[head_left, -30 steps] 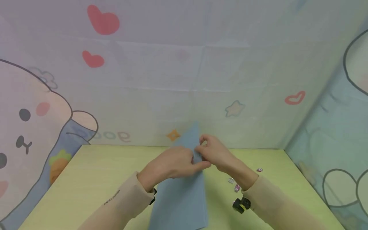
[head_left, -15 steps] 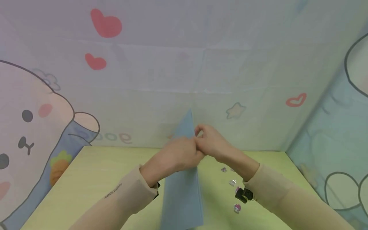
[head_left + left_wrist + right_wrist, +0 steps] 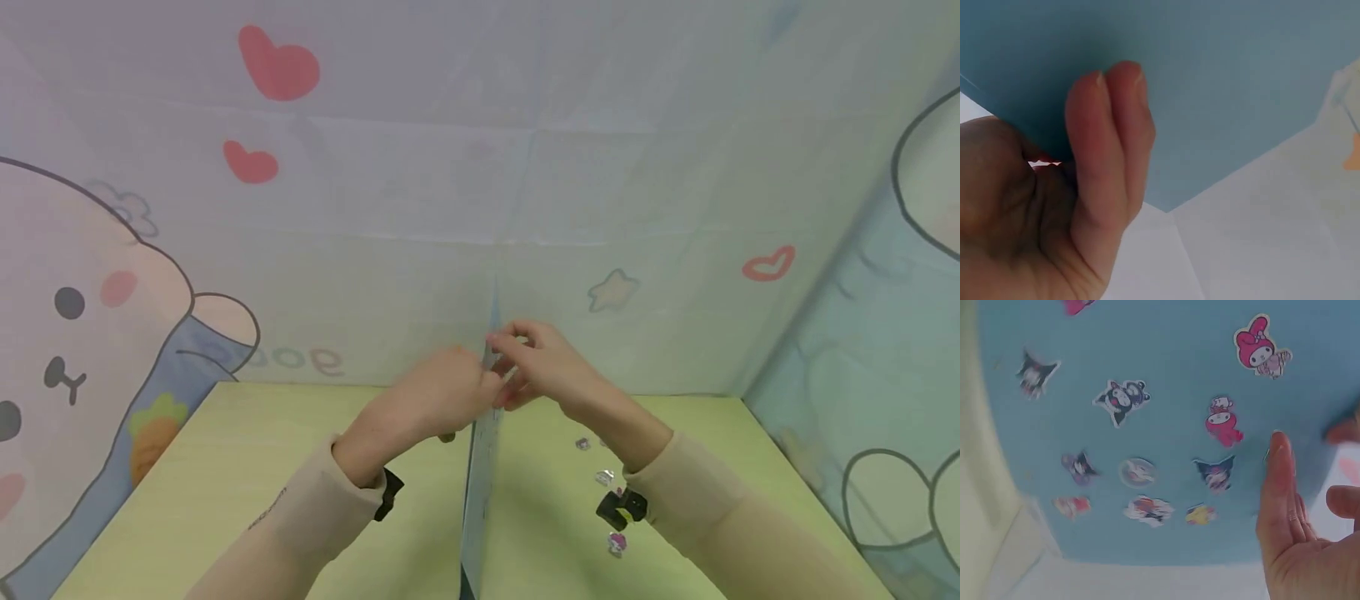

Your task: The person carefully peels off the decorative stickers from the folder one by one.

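Note:
A blue sheet (image 3: 478, 492) stands nearly edge-on to the head view between the hands, its top rising above them. My left hand (image 3: 442, 387) grips its near edge from the left; in the left wrist view two fingers of that hand (image 3: 1100, 169) lie along the plain blue face (image 3: 1229, 119). Several cartoon stickers (image 3: 1149, 509) dot the other face, as the right wrist view shows. My right hand (image 3: 551, 362) is at the sheet's right side with fingers extended; its fingertips (image 3: 1279, 447) are at the stickered face, beside a partly hidden sticker.
Loose small stickers (image 3: 617, 544) lie on the yellow-green tabletop (image 3: 547, 500), right of the sheet, some partly behind the right forearm. A patterned cloth with hearts (image 3: 279, 68) hangs behind the table, and a blue printed cloth borders the right side.
The sheet has turned from showing its plain blue face to standing nearly edge-on. My left hand has shifted slightly left, and my right hand's fingers have spread from their earlier pinched pose.

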Tool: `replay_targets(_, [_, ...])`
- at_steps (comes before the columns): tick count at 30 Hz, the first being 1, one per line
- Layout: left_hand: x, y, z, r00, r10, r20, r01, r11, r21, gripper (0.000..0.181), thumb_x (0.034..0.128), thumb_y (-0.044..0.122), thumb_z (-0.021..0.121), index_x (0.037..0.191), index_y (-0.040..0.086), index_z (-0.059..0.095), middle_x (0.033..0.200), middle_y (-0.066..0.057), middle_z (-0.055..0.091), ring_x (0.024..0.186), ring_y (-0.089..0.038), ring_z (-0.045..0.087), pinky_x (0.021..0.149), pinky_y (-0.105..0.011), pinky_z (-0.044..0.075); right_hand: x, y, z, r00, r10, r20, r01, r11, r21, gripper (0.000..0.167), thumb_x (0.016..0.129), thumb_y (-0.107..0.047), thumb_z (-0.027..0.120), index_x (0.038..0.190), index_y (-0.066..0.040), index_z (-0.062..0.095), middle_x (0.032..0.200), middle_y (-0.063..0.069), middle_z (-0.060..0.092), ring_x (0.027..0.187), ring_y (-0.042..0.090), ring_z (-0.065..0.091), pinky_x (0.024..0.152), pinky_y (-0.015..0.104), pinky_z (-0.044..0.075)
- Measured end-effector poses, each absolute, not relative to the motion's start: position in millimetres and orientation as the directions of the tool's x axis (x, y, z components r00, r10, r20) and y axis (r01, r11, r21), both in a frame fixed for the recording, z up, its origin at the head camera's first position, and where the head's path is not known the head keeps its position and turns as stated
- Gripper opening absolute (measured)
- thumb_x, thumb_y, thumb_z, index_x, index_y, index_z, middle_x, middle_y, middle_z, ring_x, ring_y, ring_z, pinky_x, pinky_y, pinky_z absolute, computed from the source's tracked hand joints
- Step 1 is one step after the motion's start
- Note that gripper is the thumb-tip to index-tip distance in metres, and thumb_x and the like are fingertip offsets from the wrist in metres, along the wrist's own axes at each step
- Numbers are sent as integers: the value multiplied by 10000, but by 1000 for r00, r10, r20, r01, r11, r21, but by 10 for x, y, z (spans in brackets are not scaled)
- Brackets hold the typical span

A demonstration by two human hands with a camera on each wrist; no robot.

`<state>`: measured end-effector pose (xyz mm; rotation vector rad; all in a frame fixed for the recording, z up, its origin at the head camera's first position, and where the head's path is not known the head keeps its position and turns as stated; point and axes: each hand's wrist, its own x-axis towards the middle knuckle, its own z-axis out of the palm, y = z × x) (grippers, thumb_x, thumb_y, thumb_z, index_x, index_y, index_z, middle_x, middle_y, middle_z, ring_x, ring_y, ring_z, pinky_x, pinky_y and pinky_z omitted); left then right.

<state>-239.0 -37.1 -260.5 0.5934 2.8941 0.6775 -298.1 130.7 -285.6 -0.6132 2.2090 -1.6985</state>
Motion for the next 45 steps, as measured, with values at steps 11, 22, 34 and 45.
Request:
replay_targets(11, [-2404, -765, -2614, -953, 303, 28, 229, 654, 721, 417, 1007, 233, 303, 653, 65, 446, 655, -89, 639, 590, -211, 661, 554, -316, 457, -3158, 1740, -3209, -947, -304, 104, -150, 131, -980, 275, 1027, -233, 515, 1150, 13, 503, 1111, 177, 608, 960, 354, 655, 783, 417, 557])
replay_targets(22, [-2389, -1116, -3023, -934, 345, 87, 213, 345, 914, 450, 1011, 131, 275, 805, 18, 659, 858, -91, 728, 741, -224, 673, 640, -308, 490, -3126, 1935, -3940, -994, -109, 23, -31, 72, -997, 283, 1015, -203, 536, 1218, -11, 492, 1267, 177, 552, 1139, 349, 561, 890, 425, 516])
replay_targets(34, [-2473, -1489, -3522, -925, 354, 136, 199, 147, 969, 478, 1081, 257, 288, 1169, -60, 635, 1017, -162, 712, 929, -299, 688, 836, -365, 531, -3101, 1862, -4382, -924, -356, -136, 127, 49, -991, 607, 990, -372, 569, 1446, -21, 375, 1340, 238, 504, 1194, 398, 526, 884, 520, 513])
replay_targets(45, [-2486, -1565, -3798, -920, 378, 101, 136, 66, 989, 501, 1084, 279, 307, 1159, -124, 596, 1034, -168, 701, 930, -252, 687, 833, -358, 535, -3120, 1939, -4396, -917, -393, -71, 87, -24, -996, 499, 1029, -335, 506, 1321, 69, 497, 1087, 147, 640, 954, 276, 643, 783, 378, 561])
